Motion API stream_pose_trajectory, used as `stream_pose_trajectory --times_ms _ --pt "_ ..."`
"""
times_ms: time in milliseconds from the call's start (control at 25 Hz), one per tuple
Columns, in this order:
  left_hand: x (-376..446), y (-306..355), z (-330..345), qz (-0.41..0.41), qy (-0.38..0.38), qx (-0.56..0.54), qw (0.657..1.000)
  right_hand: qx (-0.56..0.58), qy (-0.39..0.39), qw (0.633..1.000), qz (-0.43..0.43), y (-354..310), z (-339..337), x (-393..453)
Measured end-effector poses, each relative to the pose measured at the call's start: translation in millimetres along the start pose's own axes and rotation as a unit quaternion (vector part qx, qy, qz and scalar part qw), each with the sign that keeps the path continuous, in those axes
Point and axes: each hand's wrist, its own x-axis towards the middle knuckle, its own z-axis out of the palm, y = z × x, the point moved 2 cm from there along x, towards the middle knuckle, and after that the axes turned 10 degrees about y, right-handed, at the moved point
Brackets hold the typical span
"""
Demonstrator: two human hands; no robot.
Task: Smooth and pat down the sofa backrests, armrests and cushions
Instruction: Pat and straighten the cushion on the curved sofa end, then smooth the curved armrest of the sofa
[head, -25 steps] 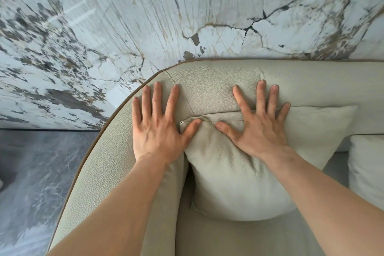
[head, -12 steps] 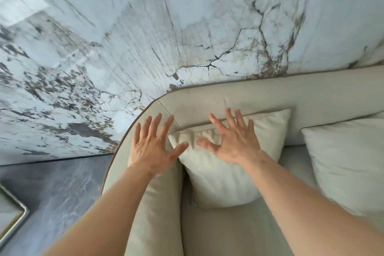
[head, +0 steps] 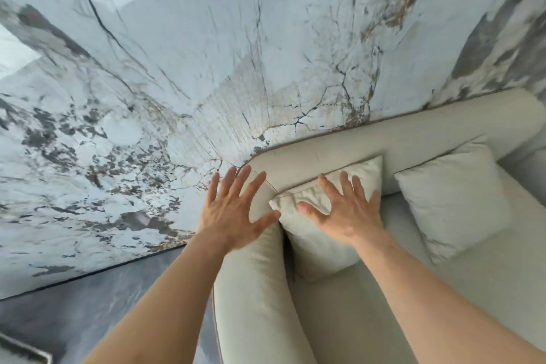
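Note:
A beige sofa fills the lower right, its curved backrest (head: 413, 139) running along the wall and its left armrest (head: 254, 289) coming toward me. A beige cushion (head: 319, 254) leans in the corner. My left hand (head: 233, 213) hovers open, fingers spread, over the rounded corner where armrest meets backrest. My right hand (head: 345, 213) is open, fingers spread, over the upper part of that cushion; whether it touches is unclear. A second cushion (head: 455, 204) leans against the backrest further right.
A marble-patterned wall (head: 206, 83) rises directly behind the sofa. Dark grey floor (head: 74, 313) lies left of the armrest, with a framed edge (head: 26, 352) at the bottom left corner. The seat (head: 354, 313) stretches between my forearms.
Both hands have lifted off the backrest and corner cushion and drawn back toward me. The view has pulled away and tilted, so more wall and the second cushion show.

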Motion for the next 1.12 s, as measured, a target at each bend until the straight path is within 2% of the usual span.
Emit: stream_pose_trajectory --times_ms 280,600,880,1120 --pt "-20 10 -50 0.145 0.003 -0.056 0.988 0.007 0.053 0.988 0.146 -28 -44 -107" --pt "-56 74 -80 0.271 0.023 -0.059 0.961 0.039 0.108 0.952 0.285 14 -55 -224" --pt "-106 115 -64 0.329 0.028 -0.073 0.941 0.071 0.097 0.928 0.353 29 -20 -302" --pt "-117 90 -24 0.388 -0.017 -0.078 0.918 0.076 0.074 0.891 0.442 -13 33 -336"
